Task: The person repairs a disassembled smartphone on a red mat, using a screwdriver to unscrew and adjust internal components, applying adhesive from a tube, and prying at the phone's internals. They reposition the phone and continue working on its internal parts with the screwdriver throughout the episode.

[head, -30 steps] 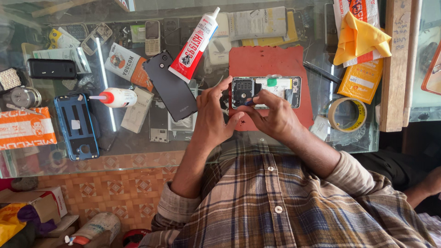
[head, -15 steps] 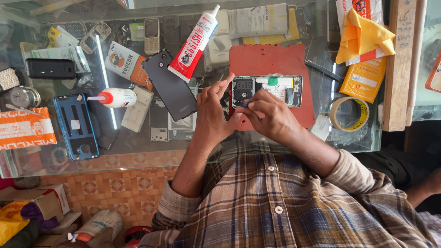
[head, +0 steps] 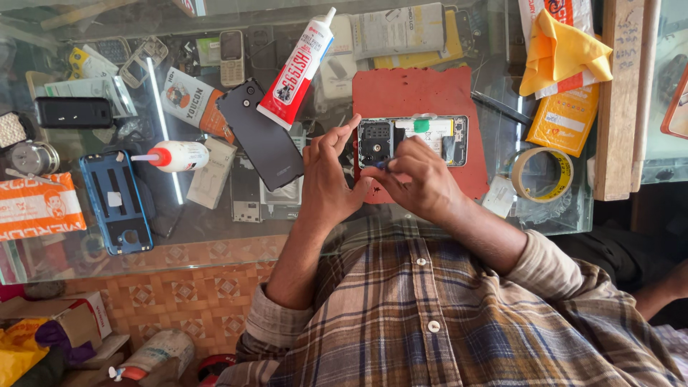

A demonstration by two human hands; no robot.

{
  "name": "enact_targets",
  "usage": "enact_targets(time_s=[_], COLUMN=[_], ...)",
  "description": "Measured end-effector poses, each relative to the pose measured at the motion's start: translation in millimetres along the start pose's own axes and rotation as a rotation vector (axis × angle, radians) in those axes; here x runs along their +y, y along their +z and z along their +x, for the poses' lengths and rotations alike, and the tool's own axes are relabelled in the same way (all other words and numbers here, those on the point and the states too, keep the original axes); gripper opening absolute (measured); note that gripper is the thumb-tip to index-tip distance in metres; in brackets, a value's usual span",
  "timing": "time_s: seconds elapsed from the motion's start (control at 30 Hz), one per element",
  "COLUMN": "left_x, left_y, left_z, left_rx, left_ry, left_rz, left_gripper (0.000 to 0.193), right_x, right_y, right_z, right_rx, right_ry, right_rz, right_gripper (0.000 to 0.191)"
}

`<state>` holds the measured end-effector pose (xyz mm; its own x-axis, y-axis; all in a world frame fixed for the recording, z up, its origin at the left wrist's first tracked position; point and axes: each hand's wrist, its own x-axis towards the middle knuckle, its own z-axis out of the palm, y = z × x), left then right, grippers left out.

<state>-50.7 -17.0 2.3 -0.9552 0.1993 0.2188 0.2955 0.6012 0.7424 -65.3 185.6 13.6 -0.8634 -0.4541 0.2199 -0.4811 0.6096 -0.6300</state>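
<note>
An opened phone (head: 424, 136) with its back off lies on a red mat (head: 408, 89) on the glass counter. My left hand (head: 326, 175) grips the phone's left end, thumb at its lower corner and fingers raised beside the camera block. My right hand (head: 419, 179) rests over the phone's lower edge. Its fingertips pinch a small bluish tool against the board just below the camera block. The tool is mostly hidden by the fingers.
Left of the mat lie a red-and-white glue tube (head: 295, 68), a black back cover (head: 259, 132), a white bottle with a red tip (head: 175, 155) and a blue phone frame (head: 115, 201). To the right are a tape roll (head: 542, 174), a yellow cloth (head: 562, 50) and a wooden block (head: 620, 100).
My right hand has slid slightly down and left, uncovering more of the phone's inside. My left hand's fingers have lifted a little off the phone's left end.
</note>
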Motion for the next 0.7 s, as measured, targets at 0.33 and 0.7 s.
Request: enact_targets(time_s=[0.33, 0.7], left_x=[7, -5], left_y=[-13, 24], left_z=[7, 123], left_rx=[0.057, -0.032], left_ry=[0.064, 0.332], left_rz=[-0.225, 0.125], left_gripper=[0.048, 0.006], right_x=[-8, -6], right_y=[-4, -1], right_z=[8, -2], right_rx=[0.147, 0.207], right_ry=[-0.317, -0.188], right_rz=[0.238, 0.218], right_gripper=[0.053, 0.06])
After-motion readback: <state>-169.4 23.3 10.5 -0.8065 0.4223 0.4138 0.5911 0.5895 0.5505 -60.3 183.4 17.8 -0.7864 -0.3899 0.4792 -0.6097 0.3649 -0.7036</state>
